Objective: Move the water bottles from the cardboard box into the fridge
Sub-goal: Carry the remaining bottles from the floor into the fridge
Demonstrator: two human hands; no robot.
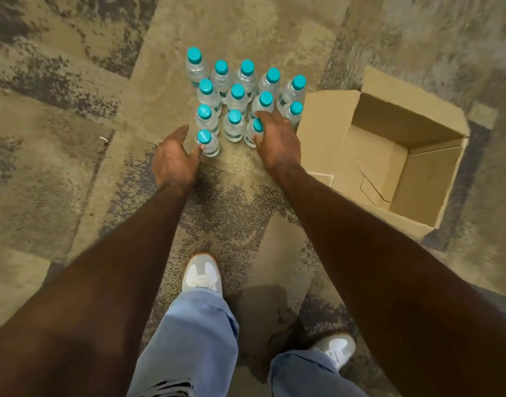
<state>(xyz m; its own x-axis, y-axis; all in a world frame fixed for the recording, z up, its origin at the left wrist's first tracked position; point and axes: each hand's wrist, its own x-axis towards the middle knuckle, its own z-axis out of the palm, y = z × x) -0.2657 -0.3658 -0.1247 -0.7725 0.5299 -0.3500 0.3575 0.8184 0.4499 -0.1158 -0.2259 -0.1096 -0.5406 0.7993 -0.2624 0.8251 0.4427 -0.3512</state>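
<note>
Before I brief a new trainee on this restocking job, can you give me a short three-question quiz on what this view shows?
1. True or false: the cardboard box still holds water bottles.
2. Which bottle does the left hand touch?
A. the nearest one at the cluster's left
B. the farthest one
C. none
3. Fill in: the water bottles stand upright on the ____.

Key
1. False; what shows of its inside is empty.
2. A; the right hand is on the nearest bottle toward the box.
3. Carpet.

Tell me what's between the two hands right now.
In the head view, one upright water bottle stands between the left hand and right hand, with bare carpet nearer.
</note>
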